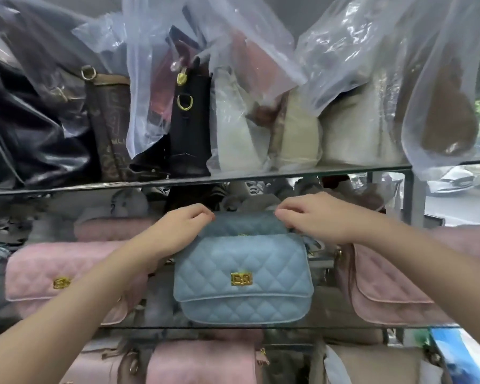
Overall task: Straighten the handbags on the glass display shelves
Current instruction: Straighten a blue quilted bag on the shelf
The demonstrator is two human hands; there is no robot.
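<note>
Two blue bags stand one behind the other at the middle of the middle glass shelf [344, 326]. At its left end lies a pink quilted handbag with a gold clasp [53, 270]. Next, the left hand [182, 227] curls its fingers over the top left corner of the rear blue quilted handbag [247, 224]. The front blue quilted handbag with a gold turn-lock [244, 273] leans against it, close to the shelf's front edge. The right hand [315, 217] pinches the rear bag's top right corner. That bag's long axis runs along the front edge, one hand at each end. A second pink quilted handbag [385, 284] sits rightward. Gaps either side allow sliding; the upper glass shelf [261, 175] limits lifting.
</note>
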